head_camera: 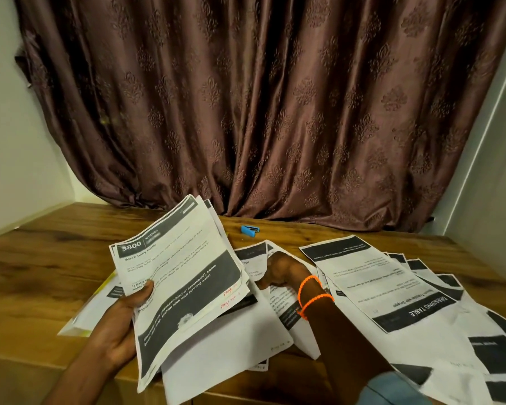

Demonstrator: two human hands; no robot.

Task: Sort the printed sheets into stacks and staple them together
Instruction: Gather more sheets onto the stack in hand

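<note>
Pale blue cloth of a sleeve [392,388] is seen nearest, at about five o'clock, on the right arm. At seven o'clock a lifted sheaf of printed sheets [181,270] is gripped by the left hand [120,325], its thumb pressed onto the top page headed "Wash baby bottle" and its fingers curled behind; the sheaf is tilted up off the table. Beneath it, loose printed sheets [231,346] are spread flat on the wooden table [41,258]. At the centre the right hand [281,273], with two orange bracelets [313,293] at the wrist, is laid on those loose sheets; its fingers appear to be curled round a sheet's edge, though the grip is partly hidden by the back of the hand. At three o'clock a fanned row of sheets [392,287] lies overlapped, the top one headed "Dressing table" upside down. At nine o'clock a yellow-edged folder [82,325] is partly covered by paper. Farther off, near twelve o'clock, a small blue stapler [249,229] rests alone on the wood. Behind everything a brown patterned curtain [260,97] is hung.
</note>
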